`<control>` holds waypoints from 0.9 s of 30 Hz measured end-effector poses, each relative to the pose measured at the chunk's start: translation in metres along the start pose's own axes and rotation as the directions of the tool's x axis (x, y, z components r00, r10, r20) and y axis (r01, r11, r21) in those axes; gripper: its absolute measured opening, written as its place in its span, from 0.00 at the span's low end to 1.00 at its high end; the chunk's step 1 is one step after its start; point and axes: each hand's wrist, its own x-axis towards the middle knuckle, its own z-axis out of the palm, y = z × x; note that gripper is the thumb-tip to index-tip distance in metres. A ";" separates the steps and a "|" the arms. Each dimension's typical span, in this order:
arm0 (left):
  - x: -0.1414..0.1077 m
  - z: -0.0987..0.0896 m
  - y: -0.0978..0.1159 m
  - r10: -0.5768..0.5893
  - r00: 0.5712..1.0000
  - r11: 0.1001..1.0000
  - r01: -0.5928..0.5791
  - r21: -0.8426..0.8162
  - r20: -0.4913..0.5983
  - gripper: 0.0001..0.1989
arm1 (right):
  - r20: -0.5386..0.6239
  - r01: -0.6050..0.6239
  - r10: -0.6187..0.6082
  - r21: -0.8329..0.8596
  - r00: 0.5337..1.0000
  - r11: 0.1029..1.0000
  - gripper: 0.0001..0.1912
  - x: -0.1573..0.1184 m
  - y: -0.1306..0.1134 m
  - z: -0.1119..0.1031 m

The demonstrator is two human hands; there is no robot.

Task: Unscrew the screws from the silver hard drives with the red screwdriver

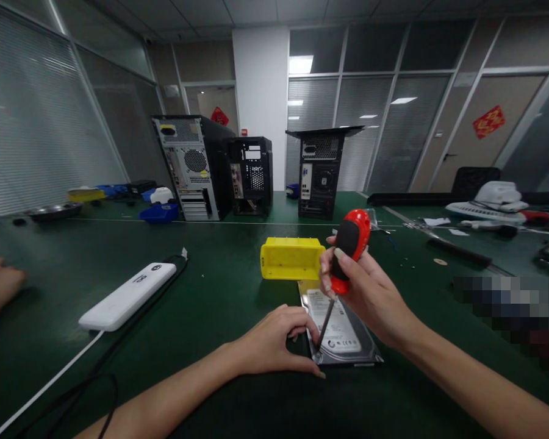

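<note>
A hard drive (341, 326) with a white label lies flat on the green table in front of me. My left hand (279, 341) grips its near left corner, index finger bent on the left side and thumb along the front edge. In my right hand (370, 292) is a red and black screwdriver (351, 244), fingers wrapped around its handle. The screwdriver slants, its shaft running down to the drive's near left corner, between my left thumb and index finger. Whether the tip sits in a screw is too small to tell. Behind the drive, a yellow bin (293, 259) lies with its opening toward me.
To the left lies a white power strip (128, 297) with cables. Several computer cases (194, 164) stand at the back. Small loose parts and a black strip (460, 253) are on the right, near a white keyboard (485, 210). Another person's hand (0, 280) rests at far left.
</note>
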 end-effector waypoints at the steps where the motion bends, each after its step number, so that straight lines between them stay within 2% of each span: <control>1: 0.000 0.000 0.000 0.002 1.000 1.000 -0.002 -0.002 -0.001 0.21 | 0.002 -0.004 0.004 -0.002 1.000 1.000 0.11 0.000 0.000 0.000; 11: 0.001 -0.001 0.002 0.027 1.000 0.999 -0.027 -0.026 0.001 0.17 | 0.082 -0.016 0.018 -0.016 0.996 1.000 0.11 -0.001 0.004 -0.002; 27: 0.001 -0.001 0.001 0.008 1.000 1.000 -0.008 -0.006 0.003 0.18 | 0.121 -0.019 0.027 -0.066 0.992 0.998 0.12 -0.002 0.005 -0.005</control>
